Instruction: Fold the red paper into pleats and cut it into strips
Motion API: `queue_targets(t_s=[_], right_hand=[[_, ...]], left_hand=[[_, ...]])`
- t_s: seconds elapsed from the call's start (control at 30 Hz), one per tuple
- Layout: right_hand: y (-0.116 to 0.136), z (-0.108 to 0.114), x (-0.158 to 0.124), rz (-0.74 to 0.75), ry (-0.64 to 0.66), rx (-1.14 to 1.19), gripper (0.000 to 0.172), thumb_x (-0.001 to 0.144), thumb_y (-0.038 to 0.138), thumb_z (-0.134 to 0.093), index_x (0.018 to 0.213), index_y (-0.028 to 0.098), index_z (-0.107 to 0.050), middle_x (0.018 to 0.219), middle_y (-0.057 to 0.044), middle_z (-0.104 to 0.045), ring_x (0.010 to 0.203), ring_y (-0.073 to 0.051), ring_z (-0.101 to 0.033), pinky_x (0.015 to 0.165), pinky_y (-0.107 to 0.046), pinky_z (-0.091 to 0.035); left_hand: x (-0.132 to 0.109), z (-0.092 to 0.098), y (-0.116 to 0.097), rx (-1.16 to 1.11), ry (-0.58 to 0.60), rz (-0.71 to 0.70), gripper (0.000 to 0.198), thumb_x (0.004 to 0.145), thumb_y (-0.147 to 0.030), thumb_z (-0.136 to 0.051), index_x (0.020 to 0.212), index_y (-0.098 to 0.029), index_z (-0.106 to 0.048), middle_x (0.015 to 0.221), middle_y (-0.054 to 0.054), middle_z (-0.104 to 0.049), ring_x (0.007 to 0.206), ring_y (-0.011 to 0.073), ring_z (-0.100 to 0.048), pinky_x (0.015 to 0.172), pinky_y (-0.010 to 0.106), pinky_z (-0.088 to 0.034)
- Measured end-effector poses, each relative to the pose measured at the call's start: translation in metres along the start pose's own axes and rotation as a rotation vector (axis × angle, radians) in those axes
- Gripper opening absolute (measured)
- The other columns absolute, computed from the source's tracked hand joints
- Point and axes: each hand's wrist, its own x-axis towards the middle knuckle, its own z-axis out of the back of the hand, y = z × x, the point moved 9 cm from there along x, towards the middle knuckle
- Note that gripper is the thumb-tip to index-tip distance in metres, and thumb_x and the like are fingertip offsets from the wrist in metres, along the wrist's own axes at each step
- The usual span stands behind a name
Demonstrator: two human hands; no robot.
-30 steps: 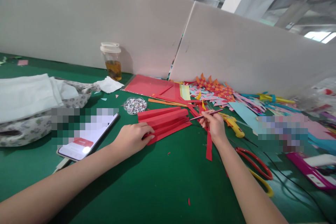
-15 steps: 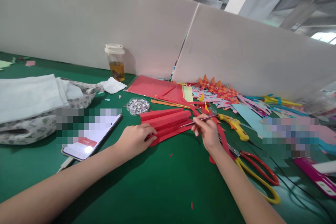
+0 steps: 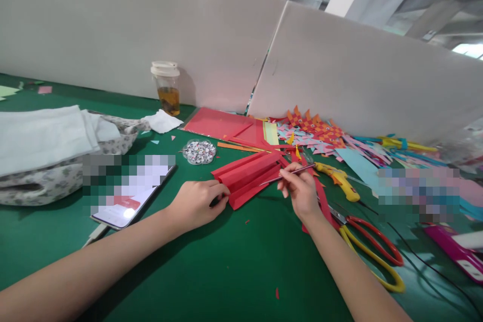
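Note:
A red pleated sheet of paper (image 3: 251, 176) lies on the green table in front of me, its folds running left to right. My left hand (image 3: 199, 204) is at its near left corner, thumb and forefinger pinched at the edge. In my right hand (image 3: 301, 193) is a slim, dark-red pen-like stick (image 3: 273, 179), held between thumb and fingers. Its thin tip points left, over the paper's right part. Beside my right wrist lie scissors (image 3: 372, 231) with red and yellow handles, partly over red strips. A yellow glue gun (image 3: 341, 183) rests just beyond.
Left stand a phone (image 3: 132, 196) on a cable and a patterned cloth bag (image 3: 56, 181). A dish of googly eyes (image 3: 199, 152), red sheets (image 3: 219, 123) and a lidded drink cup (image 3: 166, 88) are farther back. Paper scraps (image 3: 302, 143) pile up right, near a magenta power strip (image 3: 453, 249).
The pleated paper has turned and drawn narrower, its left edge now farther right. My left hand's fingers have shifted slightly right; the right hand with the stick has barely moved.

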Motion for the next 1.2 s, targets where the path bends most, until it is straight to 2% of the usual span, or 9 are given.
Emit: queue_targets(t_s=[0.1, 0.2, 0.57, 0.7, 0.9, 1.0, 1.1, 1.2], right_hand=[[-0.006, -0.029, -0.008, -0.084, 0.175, 0.0, 0.018, 0.077, 0.032, -0.06, 0.069, 0.019, -0.05, 0.05, 0.002, -0.059, 0.036, -0.009, -0.048, 0.038, -0.021, -0.034], [-0.008, -0.045, -0.014, -0.13, 0.264, -0.001, 0.019, 0.078, 0.033, -0.059, 0.07, 0.019, -0.049, 0.052, 0.002, -0.061, 0.037, -0.01, -0.051, 0.042, -0.022, -0.038], [-0.013, -0.053, -0.016, -0.197, 0.288, 0.035, 0.022, 0.075, 0.036, -0.061, 0.07, 0.019, -0.048, 0.052, 0.001, -0.062, 0.037, -0.01, -0.053, 0.042, -0.022, -0.041], [-0.019, -0.036, -0.006, -0.193, 0.223, 0.018, 0.023, 0.073, 0.037, -0.062, 0.069, 0.018, -0.05, 0.05, 0.001, -0.062, 0.034, -0.01, -0.051, 0.039, -0.021, -0.039], [-0.018, 0.025, 0.02, -0.112, -0.056, -0.04, 0.022, 0.068, 0.032, -0.066, 0.066, 0.017, -0.051, 0.045, 0.002, -0.058, 0.031, -0.009, -0.047, 0.035, -0.02, -0.035], [-0.014, 0.045, 0.025, -0.063, -0.146, -0.053, 0.019, 0.067, 0.029, -0.066, 0.065, 0.017, -0.051, 0.044, 0.002, -0.057, 0.031, -0.009, -0.047, 0.034, -0.02, -0.033], [-0.01, 0.05, 0.025, -0.023, -0.177, -0.034, 0.017, 0.068, 0.027, -0.065, 0.065, 0.018, -0.051, 0.044, 0.002, -0.057, 0.032, -0.008, -0.047, 0.035, -0.02, -0.033], [-0.008, 0.043, 0.022, 0.005, -0.156, 0.029, 0.015, 0.069, 0.026, -0.064, 0.064, 0.018, -0.052, 0.044, 0.002, -0.057, 0.034, -0.009, -0.047, 0.034, -0.019, -0.032]], left_hand=[[0.001, 0.004, -0.004, 0.013, 0.008, 0.005, 0.02, 0.081, -0.028, -0.047, 0.088, -0.023, -0.064, 0.069, -0.003, -0.066, 0.057, 0.0122, -0.06, 0.047, 0.023, -0.035], [0.0, 0.005, -0.008, 0.002, 0.037, -0.015, 0.022, 0.081, -0.031, -0.046, 0.089, -0.022, -0.064, 0.062, -0.003, -0.064, 0.052, 0.0118, -0.057, 0.046, 0.023, -0.033], [0.0, -0.002, -0.002, 0.027, 0.01, -0.027, 0.015, 0.079, -0.028, -0.051, 0.082, -0.022, -0.065, 0.057, -0.004, -0.061, 0.048, 0.0095, -0.053, 0.043, 0.022, -0.029], [0.0, -0.003, -0.001, 0.008, 0.037, -0.006, 0.015, 0.079, -0.027, -0.051, 0.08, -0.023, -0.065, 0.058, -0.004, -0.061, 0.05, 0.0092, -0.054, 0.044, 0.022, -0.03], [0.0, -0.003, -0.001, -0.004, 0.067, 0.022, 0.015, 0.079, -0.026, -0.051, 0.079, -0.024, -0.065, 0.059, -0.004, -0.061, 0.051, 0.01, -0.055, 0.045, 0.022, -0.03], [0.0, -0.003, -0.001, -0.008, 0.079, 0.03, 0.014, 0.079, -0.026, -0.051, 0.079, -0.024, -0.065, 0.059, -0.005, -0.062, 0.052, 0.0101, -0.055, 0.046, 0.021, -0.03], [0.001, -0.002, -0.001, -0.005, 0.077, 0.033, 0.014, 0.079, -0.025, -0.052, 0.079, -0.024, -0.065, 0.059, -0.004, -0.061, 0.052, 0.0101, -0.055, 0.046, 0.021, -0.03], [0.0, -0.003, 0.0, 0.002, 0.073, 0.034, 0.014, 0.078, -0.026, -0.052, 0.08, -0.024, -0.065, 0.059, -0.004, -0.061, 0.051, 0.0102, -0.055, 0.045, 0.021, -0.03]])
